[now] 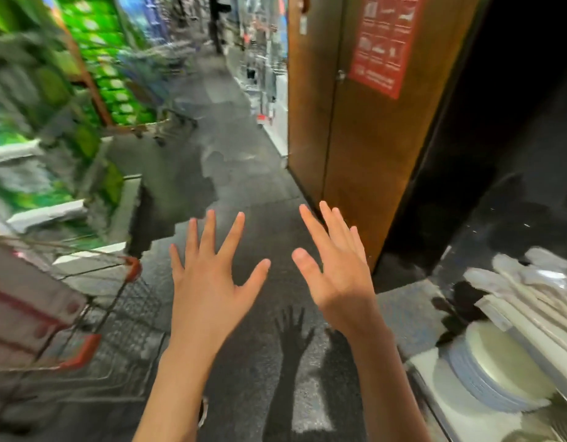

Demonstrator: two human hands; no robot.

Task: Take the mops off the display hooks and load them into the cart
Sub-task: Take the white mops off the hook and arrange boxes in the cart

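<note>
The aisle floor (244,148) runs away toward twelve o'clock between blurred green-packaged shelving (94,74) at ten o'clock and a brown wooden cabinet (355,129) bearing a red notice (387,39) at one o'clock. The wire cart (94,317), red-trimmed and partly filled with pale boxes, stands at nine o'clock, just beside the person's left forearm. At four o'clock a display holds pale long-handled goods (531,298), probably the mops, though too blurred to be sure, above a stack of round plates (499,374); their long axes slant from ten toward four o'clock. Both grips are released: the left hand (212,282) and right hand (339,272) hover over the floor, fingers spread straight, holding nothing. The right hand is nearer the pale handles, the left nearer the cart, so a reach toward four o'clock looks like the likely next move.
</note>
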